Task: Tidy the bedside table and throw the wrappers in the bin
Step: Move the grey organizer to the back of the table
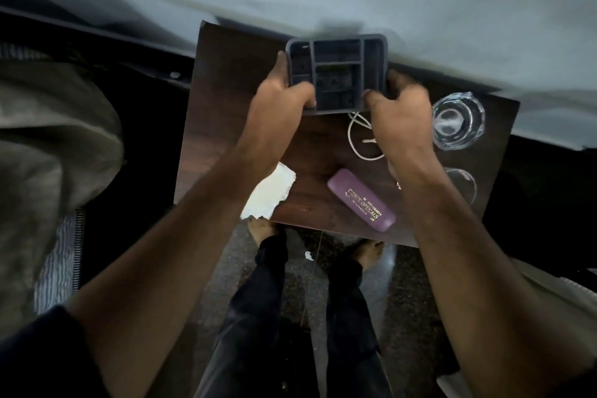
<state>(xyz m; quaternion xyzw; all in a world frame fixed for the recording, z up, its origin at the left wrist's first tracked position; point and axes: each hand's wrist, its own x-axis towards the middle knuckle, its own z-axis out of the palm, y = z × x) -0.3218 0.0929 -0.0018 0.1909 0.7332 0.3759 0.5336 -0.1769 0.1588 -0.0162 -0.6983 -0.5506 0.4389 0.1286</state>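
A dark grey organiser tray (374,55) with several compartments is at the back of the dark wooden bedside table (223,81). My left hand (277,100) grips its left side and my right hand (400,107) grips its right near corner. Whether the tray rests on the table or is lifted I cannot tell. A torn white paper wrapper (269,194) lies at the table's front left edge, partly under my left forearm. A purple glasses case (361,200) lies at the front. A white cable (358,136) is coiled below the tray.
A clear glass (458,121) stands at the table's right side, with a second clear round item (465,184) in front of it, partly behind my right arm. A bed with a beige blanket (48,145) is to the left. A small white scrap (308,256) lies on the floor between my feet.
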